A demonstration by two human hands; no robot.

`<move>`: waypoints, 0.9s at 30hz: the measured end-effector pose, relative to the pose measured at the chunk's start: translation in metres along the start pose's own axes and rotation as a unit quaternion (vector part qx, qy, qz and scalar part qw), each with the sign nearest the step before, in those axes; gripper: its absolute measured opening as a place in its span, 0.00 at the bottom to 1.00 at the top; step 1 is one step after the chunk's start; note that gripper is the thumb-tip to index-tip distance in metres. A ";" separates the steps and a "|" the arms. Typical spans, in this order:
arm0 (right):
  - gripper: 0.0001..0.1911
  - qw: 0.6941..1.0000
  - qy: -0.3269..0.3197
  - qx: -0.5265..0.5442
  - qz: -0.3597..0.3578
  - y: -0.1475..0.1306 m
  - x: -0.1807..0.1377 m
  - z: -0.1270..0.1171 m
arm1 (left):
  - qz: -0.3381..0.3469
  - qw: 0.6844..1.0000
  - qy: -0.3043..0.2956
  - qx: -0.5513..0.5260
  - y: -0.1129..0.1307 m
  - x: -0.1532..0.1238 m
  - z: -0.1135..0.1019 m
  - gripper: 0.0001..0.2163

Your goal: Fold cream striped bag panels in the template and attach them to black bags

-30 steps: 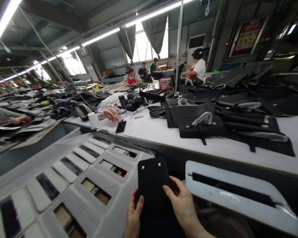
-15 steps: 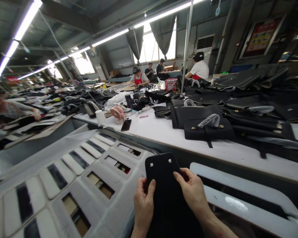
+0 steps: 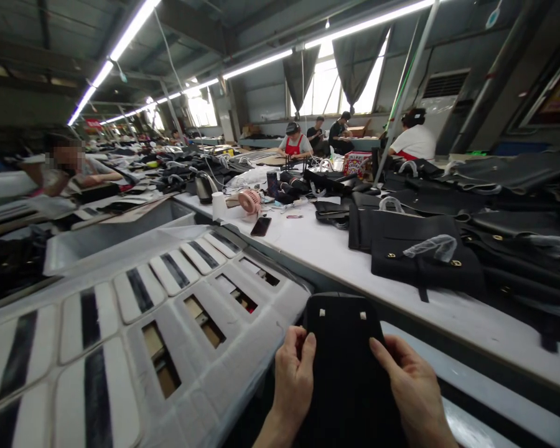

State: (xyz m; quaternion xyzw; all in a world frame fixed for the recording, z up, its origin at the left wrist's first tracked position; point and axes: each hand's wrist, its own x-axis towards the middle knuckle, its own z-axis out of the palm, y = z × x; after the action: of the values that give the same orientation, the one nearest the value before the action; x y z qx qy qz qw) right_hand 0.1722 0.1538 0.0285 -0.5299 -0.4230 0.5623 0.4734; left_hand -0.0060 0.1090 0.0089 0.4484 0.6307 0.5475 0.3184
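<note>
Between my hands is a black bag panel [image 3: 345,367] with rounded upper corners and two small pale squares near its top edge. My left hand [image 3: 292,379] is closed on its left edge, thumb on the near face. On the opposite edge, my right hand [image 3: 408,379] pinches the panel the same way. Its lower end runs out of the bottom of the view. To the left, white rounded panels [image 3: 140,292] with dark stripes lie in rows on a pale covered surface [image 3: 242,348] that has rectangular cutouts.
Black bags [image 3: 415,255] with plastic-wrapped handles lie along the white table [image 3: 303,249]. A phone [image 3: 261,226], pink fan [image 3: 249,200], white cup [image 3: 219,205] and kettle [image 3: 206,186] stand farther back. A grey bin [image 3: 116,239] is at left. Co-workers sit beyond; one person [image 3: 74,171] is at far left.
My view has turned left, so the surroundings shift right in the picture. Both hands keep hold of the black bag panel, which now appears farther right and slightly lower.
</note>
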 end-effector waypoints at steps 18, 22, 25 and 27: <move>0.21 0.995 -0.057 -0.022 -0.083 -0.016 -0.006 0.008 | 0.053 0.997 -0.058 0.011 0.020 0.037 -0.030 0.17; 0.20 0.983 -0.105 -0.085 -0.126 -0.021 -0.018 0.015 | 0.195 0.971 -0.093 0.100 0.061 0.066 -0.050 0.18; 0.19 0.968 -0.127 -0.138 -0.168 -0.024 -0.025 0.018 | 0.226 0.929 -0.263 0.127 0.096 0.083 -0.048 0.18; 0.18 0.968 -0.121 -0.138 -0.174 -0.023 -0.027 0.017 | 0.219 0.910 -0.325 0.139 0.107 0.086 -0.042 0.12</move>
State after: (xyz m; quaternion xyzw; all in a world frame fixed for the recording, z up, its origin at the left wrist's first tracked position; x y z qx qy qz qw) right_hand 0.1572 0.1322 0.0581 -0.4365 -0.6360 0.4676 0.4316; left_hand -0.0547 0.1705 0.1296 0.7680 0.4481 0.3345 0.3122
